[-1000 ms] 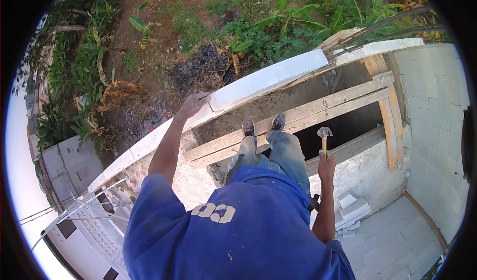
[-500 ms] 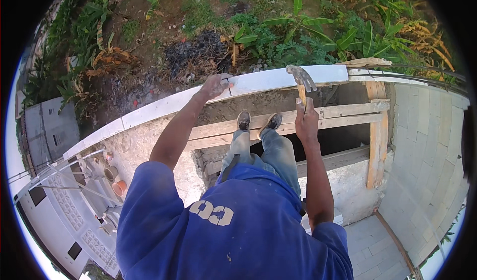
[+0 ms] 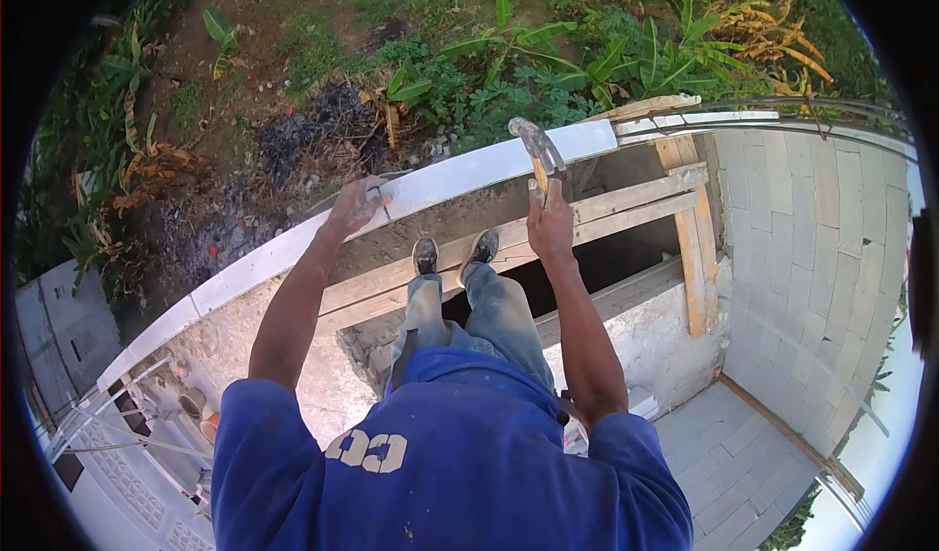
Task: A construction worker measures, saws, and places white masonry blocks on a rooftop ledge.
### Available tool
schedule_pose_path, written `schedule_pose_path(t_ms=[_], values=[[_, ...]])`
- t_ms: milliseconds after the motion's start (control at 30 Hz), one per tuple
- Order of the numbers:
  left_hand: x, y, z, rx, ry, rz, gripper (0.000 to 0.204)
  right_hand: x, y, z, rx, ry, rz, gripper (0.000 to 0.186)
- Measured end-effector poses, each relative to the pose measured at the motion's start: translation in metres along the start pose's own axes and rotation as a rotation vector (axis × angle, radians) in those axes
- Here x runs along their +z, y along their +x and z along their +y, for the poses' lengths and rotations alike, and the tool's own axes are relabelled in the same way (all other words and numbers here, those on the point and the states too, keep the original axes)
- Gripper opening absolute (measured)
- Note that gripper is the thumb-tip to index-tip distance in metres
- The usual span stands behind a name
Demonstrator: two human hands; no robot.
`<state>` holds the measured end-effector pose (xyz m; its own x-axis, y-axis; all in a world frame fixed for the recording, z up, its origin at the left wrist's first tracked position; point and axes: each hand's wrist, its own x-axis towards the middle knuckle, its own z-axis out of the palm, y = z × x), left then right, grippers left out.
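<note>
My right hand is closed round the wooden handle of a claw hammer. The hammer's head is up, over the right part of a long white board that runs along the outer edge of the wall. Whether the head touches the board, I cannot tell. Farther left, my left hand rests at the same board, its fingers bent in. A thin dark line shows by its fingertips; it could be a nail or a joint, and what the fingers hold is too small to make out.
My shoes stand on wooden planks laid across a dark opening. Upright timber and a grey block wall are at the right. Beyond the board, the ground lies lower, with banana plants and a burnt patch.
The whole view has swung, so the scene sits farther left. My left hand keeps its place on the board. The hammer's head has turned a little in my right hand.
</note>
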<state>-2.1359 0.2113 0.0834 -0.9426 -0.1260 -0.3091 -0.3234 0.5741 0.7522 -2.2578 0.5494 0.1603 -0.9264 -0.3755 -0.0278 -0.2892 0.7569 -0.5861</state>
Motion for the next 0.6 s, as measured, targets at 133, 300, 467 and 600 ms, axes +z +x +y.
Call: schedule_pose_path(t_ms=[133, 300, 467, 600], values=[[-0.003, -0.005, 0.009, -0.056, 0.06, 0.037, 0.044, -0.019, 0.03, 0.023, 0.099, -0.022, 0.12, 0.024], [0.001, -0.001, 0.005, -0.03, 0.051, -0.004, 0.045, -0.004, 0.02, 0.087, 0.365, -0.2, -0.06, 0.027], [0.001, 0.004, 0.006, -0.019, 0.008, -0.023, 0.042, -0.004, 0.025, 0.085, 0.367, -0.155, -0.027, 0.031], [0.001, 0.003, -0.009, -0.021, 0.0, -0.038, 0.039, -0.022, 0.033, 0.074, 0.288, -0.125, -0.04, 0.026]])
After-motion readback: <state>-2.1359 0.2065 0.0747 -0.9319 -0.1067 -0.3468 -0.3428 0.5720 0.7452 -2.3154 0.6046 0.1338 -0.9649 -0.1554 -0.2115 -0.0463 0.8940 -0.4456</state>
